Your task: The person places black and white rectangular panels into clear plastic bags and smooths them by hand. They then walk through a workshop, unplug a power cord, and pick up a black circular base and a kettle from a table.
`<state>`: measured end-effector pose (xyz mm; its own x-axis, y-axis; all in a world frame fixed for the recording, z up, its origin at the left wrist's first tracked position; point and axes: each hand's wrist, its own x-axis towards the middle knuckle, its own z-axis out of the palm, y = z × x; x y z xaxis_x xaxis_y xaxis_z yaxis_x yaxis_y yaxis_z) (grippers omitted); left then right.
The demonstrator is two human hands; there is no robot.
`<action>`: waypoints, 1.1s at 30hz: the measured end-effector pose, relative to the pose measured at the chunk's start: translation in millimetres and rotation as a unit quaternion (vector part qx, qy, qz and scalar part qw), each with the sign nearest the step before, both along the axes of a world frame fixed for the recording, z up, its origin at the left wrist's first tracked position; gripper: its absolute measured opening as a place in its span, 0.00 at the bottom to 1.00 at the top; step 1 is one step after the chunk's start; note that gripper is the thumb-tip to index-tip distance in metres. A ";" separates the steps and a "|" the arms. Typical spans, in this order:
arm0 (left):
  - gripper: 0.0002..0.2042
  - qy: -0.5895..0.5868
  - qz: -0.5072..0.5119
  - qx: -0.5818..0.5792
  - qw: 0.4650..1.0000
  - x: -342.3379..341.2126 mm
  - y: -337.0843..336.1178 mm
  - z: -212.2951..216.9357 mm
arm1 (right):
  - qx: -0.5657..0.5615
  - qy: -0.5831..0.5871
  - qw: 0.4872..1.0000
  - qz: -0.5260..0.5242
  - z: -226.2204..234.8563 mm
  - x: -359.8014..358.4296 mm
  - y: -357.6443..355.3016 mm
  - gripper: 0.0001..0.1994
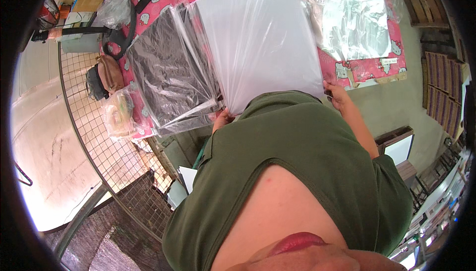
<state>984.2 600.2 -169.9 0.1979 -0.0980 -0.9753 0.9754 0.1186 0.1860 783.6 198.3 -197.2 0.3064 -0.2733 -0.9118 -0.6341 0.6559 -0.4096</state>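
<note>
Head view: uneven tension could tear the plastic (243, 42)

It covers a white sheet (282, 28) reaching the middle of the desk's (368, 74) near edge. The left hand (223, 118) seems clamped on the plastic's near-left corner, where creases converge; tugging there could split it. The right hand (338, 96) is at the near-right corner, grip unclear. Adjacent dark bags (171, 67) could drag along.

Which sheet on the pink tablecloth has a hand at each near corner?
The white plastic-covered sheet, in the middle; the dark sheet lies left of it, the silvery sheet right.
</note>
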 end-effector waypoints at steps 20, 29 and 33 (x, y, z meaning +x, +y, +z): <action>0.11 -0.445 0.243 0.288 0.812 101.2 107.8 31.1 | -0.275 -0.274 0.671 0.632 -7.0 194.5 144.2 0.10; 0.11 -0.365 0.157 0.482 0.781 155.6 268.9 -27.7 | -0.170 -0.314 0.642 0.679 29.5 266.6 232.2 0.11; 0.13 -0.118 -0.647 0.644 0.391 169.5 330.5 -33.4 | -0.351 -0.311 0.757 0.455 55.6 236.6 141.1 0.10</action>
